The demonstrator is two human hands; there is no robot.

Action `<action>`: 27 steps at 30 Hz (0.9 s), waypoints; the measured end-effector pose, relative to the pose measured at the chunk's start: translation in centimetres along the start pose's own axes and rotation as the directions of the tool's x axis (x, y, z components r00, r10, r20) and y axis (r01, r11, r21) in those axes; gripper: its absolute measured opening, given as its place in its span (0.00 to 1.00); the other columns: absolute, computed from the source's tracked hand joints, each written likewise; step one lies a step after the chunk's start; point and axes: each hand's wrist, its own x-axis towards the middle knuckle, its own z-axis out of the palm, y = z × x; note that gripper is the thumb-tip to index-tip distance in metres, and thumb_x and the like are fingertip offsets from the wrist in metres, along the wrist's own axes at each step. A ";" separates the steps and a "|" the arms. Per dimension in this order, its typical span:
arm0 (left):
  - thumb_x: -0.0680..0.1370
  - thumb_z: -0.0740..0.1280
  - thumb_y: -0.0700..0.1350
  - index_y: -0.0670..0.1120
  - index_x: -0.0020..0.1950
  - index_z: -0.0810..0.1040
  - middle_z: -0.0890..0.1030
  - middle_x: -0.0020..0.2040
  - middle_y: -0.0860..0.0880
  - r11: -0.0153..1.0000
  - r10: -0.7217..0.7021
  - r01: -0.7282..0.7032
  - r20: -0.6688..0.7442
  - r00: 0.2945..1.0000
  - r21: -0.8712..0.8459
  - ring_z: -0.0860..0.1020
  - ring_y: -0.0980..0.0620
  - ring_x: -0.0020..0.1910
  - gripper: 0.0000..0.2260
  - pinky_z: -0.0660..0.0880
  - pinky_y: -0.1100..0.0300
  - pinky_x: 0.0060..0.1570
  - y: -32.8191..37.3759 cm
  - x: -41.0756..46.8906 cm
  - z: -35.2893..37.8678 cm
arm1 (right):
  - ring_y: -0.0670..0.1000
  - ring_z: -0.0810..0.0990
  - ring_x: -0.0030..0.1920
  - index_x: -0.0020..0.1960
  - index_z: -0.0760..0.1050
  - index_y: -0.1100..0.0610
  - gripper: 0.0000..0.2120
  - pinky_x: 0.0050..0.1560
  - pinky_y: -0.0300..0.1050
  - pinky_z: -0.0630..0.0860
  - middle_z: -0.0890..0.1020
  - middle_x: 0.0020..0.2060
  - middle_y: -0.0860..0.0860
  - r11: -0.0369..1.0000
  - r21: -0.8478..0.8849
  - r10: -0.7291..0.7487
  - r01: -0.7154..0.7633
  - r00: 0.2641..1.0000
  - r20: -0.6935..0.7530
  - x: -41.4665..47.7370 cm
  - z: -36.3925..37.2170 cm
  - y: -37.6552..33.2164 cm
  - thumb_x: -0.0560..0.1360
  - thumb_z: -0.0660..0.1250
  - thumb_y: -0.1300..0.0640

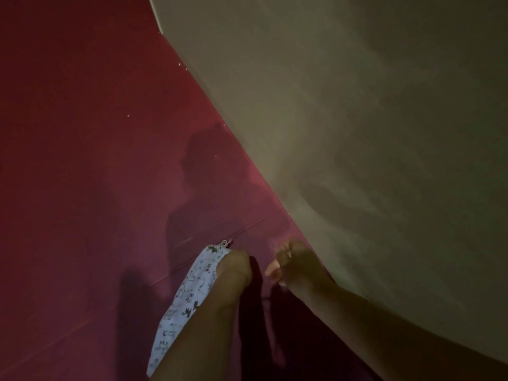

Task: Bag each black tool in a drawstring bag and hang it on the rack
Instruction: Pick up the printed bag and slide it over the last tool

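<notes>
— Item one, the surfaces. What do we enter?
— We enter two. A deep red surface fills the left and centre of the view. A cream surface fills the right. They meet along one straight diagonal edge that runs from the top centre down to the lower right. The light is dim, and we cannot tell wall from floor.

— Marks on the red one?
— We note thin pale seam lines crossing it at a slant, a few white specks near the diagonal edge, and a soft shadow of a person cast on it above the hands.

— Item two, the task's thing?
— We log a white drawstring bag printed with small black figures. It is at the bottom of the view, in front of the red surface, and hangs down along the left forearm. Its cord loops out at the top corner.

— Grips?
— The left hand grips the bag at its upper end, fingers curled round the cloth. The right hand is just beside it, near the diagonal edge. Its fingers are curled in, and we cannot tell whether they hold anything.

— Anything between the forearms?
— A dark shape, too dim for us to identify.
</notes>
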 end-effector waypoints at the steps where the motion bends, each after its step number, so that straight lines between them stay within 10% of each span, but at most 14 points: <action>1: 0.78 0.61 0.40 0.40 0.66 0.73 0.73 0.67 0.41 1.000 0.000 0.000 -0.015 1.000 0.021 0.74 0.43 0.65 0.16 0.71 0.52 0.65 -0.1 -0.1 0.0 | 0.43 0.72 0.18 0.37 0.63 0.55 0.12 0.22 0.33 0.65 0.78 0.23 0.49 1.000 -0.007 -0.003 0.003 1.000 0.007 -0.1 0.0 -0.2 0.80 0.56 0.61; 6: 0.78 0.61 0.39 0.40 0.63 0.76 0.74 0.65 0.41 0.999 0.012 -0.004 -0.181 0.983 0.045 0.75 0.44 0.64 0.14 0.69 0.55 0.63 -0.1 -1.1 -0.5 | 0.46 0.72 0.21 0.37 0.62 0.55 0.13 0.27 0.36 0.68 0.77 0.25 0.52 0.999 0.031 -0.037 0.037 0.999 0.012 -0.9 0.2 -0.6 0.80 0.55 0.61; 10: 0.77 0.65 0.44 0.37 0.54 0.81 0.82 0.55 0.38 0.947 -0.121 0.038 -0.245 0.962 -0.319 0.79 0.41 0.57 0.12 0.74 0.53 0.55 -0.2 -2.9 -4.3 | 0.45 0.73 0.20 0.36 0.62 0.57 0.13 0.24 0.35 0.67 0.77 0.26 0.54 0.995 0.087 -0.058 0.057 0.998 0.015 -2.0 0.0 -1.5 0.80 0.54 0.64; 13: 0.77 0.62 0.41 0.45 0.37 0.76 0.81 0.42 0.40 0.854 0.018 -0.200 -0.355 0.935 -0.481 0.79 0.43 0.45 0.09 0.73 0.54 0.45 0.4 -4.9 -8.4 | 0.40 0.72 0.17 0.37 0.64 0.58 0.12 0.21 0.31 0.67 0.76 0.29 0.55 0.983 0.147 -0.108 0.110 0.994 -0.018 -3.0 -0.8 -3.6 0.78 0.54 0.67; 19: 0.78 0.63 0.38 0.41 0.41 0.75 0.67 0.39 0.53 0.692 0.331 -0.640 -0.641 0.693 -0.334 0.68 0.58 0.40 0.06 0.66 0.71 0.42 0.8 -10.4 -16.8 | 0.54 0.76 0.41 0.41 0.66 0.52 0.09 0.44 0.53 0.74 0.78 0.40 0.53 0.878 -0.108 -0.478 0.467 0.836 -0.269 -5.1 -5.7 -13.2 0.80 0.56 0.57; 27: 0.72 0.64 0.42 0.44 0.39 0.79 0.69 0.44 0.54 0.490 0.459 -0.857 -0.788 0.410 -0.161 0.70 0.65 0.44 0.05 0.66 0.76 0.50 2.6 -22.8 -30.0 | 0.49 0.77 0.47 0.48 0.63 0.54 0.03 0.40 0.40 0.64 0.83 0.48 0.47 0.637 -0.339 -0.755 0.692 0.650 -0.091 -12.6 -11.0 -26.3 0.81 0.53 0.57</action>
